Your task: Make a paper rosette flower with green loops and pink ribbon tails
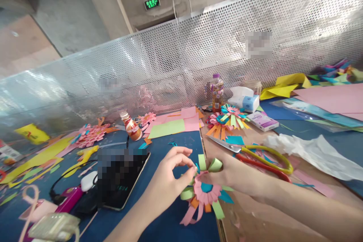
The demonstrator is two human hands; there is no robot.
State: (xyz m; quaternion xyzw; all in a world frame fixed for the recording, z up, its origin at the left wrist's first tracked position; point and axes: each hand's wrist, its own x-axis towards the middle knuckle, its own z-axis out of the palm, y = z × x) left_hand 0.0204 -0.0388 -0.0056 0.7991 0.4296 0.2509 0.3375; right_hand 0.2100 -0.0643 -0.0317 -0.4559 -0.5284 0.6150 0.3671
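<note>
Between my hands is a layered paper flower (208, 197) with pink petals, a blue centre and green, orange, pink and blue strips around it. My right hand (231, 174) grips its far right side, the fingertips partly hidden behind a curled green strip. At the flower's left edge, the thumb and fingers of my left hand (177, 170) meet in a pinch by a small blue strip end. A green loop curls below that thumb. Large scissors (227, 145) with yellow and red handles lie just beyond my right hand.
Left of my left arm lie a dark tablet (127, 185), a magenta device (69, 198) and cables. Farther back stand a small red bottle (132, 126) and a purple-capped drink bottle (217, 92). Finished paper flowers (231, 115), coloured sheets and crumpled tissue (314, 155) surround them. A perforated metal screen (164, 60) borders the table.
</note>
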